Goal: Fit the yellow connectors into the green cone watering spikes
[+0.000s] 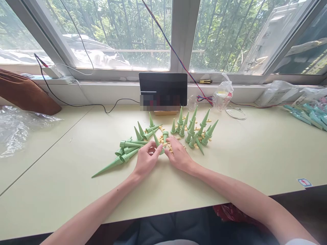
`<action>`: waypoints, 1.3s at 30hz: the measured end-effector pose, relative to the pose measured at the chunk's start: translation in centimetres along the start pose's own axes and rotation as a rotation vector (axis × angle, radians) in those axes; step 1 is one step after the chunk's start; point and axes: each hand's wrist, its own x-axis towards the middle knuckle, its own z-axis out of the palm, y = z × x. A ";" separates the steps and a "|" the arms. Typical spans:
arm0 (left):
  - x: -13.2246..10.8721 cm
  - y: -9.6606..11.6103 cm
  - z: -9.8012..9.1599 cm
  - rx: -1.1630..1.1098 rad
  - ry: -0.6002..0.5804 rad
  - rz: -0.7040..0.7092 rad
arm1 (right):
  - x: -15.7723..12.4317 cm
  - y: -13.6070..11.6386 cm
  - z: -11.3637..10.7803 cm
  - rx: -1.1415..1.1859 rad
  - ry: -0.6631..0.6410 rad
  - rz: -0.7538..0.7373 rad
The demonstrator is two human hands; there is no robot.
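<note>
My left hand (146, 159) is closed around a green plant watering spike (156, 139), which leans with its point upward. Close beside its lower end, my right hand (180, 157) has thumb and forefinger curled about a small yellow valve (165, 144); the fingers partly hide it. Between and beyond the hands lie loose yellow valves (170, 147), and another green spike (165, 134) stands there cap up. To the left is a pile of green spikes (127, 149), mostly lying down. Several spikes fitted with yellow valves (191, 131) stand point up on the right, one lying among them.
A dark-screened tablet (163, 89) leans by the window at the back. Clear plastic wrap (21, 131) and a brown cloth item (25, 92) are at left. A bagged cup (223, 93), a coiled white cable (236, 113) and bagged teal items (309, 114) are at right.
</note>
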 end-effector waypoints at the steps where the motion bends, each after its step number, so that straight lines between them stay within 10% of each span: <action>1: 0.0 0.0 0.0 -0.002 -0.001 -0.002 | 0.0 -0.1 -0.1 0.008 -0.009 -0.016; 17: -0.3 -0.2 -0.1 -0.069 0.102 0.052 | 0.0 -0.9 -1.0 0.174 -0.135 -0.125; 31: 1.4 -0.5 -0.1 0.246 0.246 0.533 | 0.4 -0.9 -1.1 0.177 -0.247 -0.305; 39: 4.3 1.6 1.5 0.452 0.027 0.382 | 0.1 -0.2 -0.3 0.015 -0.259 -0.316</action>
